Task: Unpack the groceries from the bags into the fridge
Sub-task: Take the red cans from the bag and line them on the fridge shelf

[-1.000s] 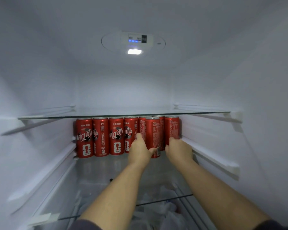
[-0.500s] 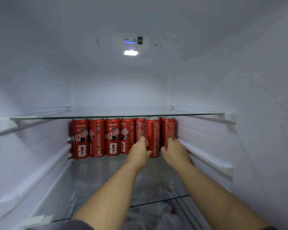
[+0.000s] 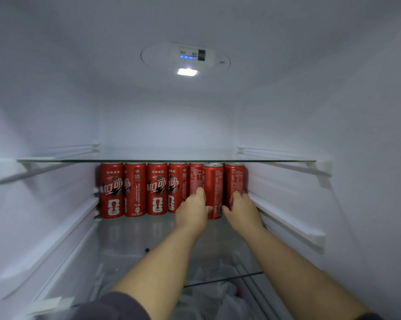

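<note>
Well inside the fridge (image 3: pixel 333 100), both our arms reach toward 12 o'clock. The row of red cans (image 3: pixel 156 188) stands upright along the back of the lower glass shelf (image 3: pixel 130 236), tucked just under the upper glass shelf (image 3: pixel 56 160).

One front can (image 3: pixel 214 181) stands upright slightly forward of the row, near its right end, between our two hands. The left hand (image 3: pixel 191 213) is at its 9 o'clock, with the thumb against the can's lower left flank and the fingers lying up along the seam with the next can. The right hand (image 3: pixel 242 210) is at its 3 o'clock. Its thumb is by the can's lower right edge and its fingers curl over the lower front of the rightmost can (image 3: pixel 236 176). We cannot tell whether either grip is clamped or only pressing.

The lamp panel (image 3: pixel 185 63) glows on the ceiling at 12 o'clock. White plastic bags (image 3: pixel 220 296) show through the glass at 6 o'clock, and a dark sleeve (image 3: pixel 116 306) sits at 7 o'clock.
</note>
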A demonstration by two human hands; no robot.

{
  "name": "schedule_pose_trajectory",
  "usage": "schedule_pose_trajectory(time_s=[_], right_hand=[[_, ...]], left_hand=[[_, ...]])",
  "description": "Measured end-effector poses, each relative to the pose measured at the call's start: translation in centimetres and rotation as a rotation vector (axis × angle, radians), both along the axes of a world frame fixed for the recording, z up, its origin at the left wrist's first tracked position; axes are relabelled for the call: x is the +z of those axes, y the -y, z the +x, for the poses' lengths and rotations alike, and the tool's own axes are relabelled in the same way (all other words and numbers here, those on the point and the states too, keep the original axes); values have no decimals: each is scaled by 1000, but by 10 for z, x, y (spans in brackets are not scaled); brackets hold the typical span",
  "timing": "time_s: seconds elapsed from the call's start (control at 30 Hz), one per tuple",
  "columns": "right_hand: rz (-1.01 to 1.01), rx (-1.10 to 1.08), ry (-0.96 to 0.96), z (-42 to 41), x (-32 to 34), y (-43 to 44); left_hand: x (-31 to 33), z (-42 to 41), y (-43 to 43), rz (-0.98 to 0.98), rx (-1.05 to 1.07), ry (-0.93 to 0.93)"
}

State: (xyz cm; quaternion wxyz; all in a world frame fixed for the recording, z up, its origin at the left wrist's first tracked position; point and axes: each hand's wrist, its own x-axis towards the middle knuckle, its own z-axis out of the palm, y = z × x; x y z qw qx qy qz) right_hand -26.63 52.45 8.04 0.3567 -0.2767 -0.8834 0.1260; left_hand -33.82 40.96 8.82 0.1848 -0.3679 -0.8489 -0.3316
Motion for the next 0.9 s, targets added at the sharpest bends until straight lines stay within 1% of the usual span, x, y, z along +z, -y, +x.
schedule_pose_trajectory(time_s=[0.07,0.2,0.33,0.47,0.57,0.63,0.73,0.8,0.9], right_hand=[[23,5,23,0,-1,-1],[33,26,72,2,1,-3],[86,34,143,21,0,5],[249,15,380,60,4,28],[394,12,470,100,21,51],[512,12,520,129,34,64],[729,-16,578,173,47,77],[880,-33,609,204,53,84],[993,-119,619,255,57,93]], left_hand=[[-1,0,-1,-2,26,-9],[-3,-2,-4,14,51,32],[-3,0,-3,-21,109,49],[4,5,4,-104,180,64],[18,16,10,-274,167,93],[31,31,18,-317,154,72],[43,65,32,-260,144,-27],[40,97,44,-193,105,-79],[23,147,63,-21,13,-129]])
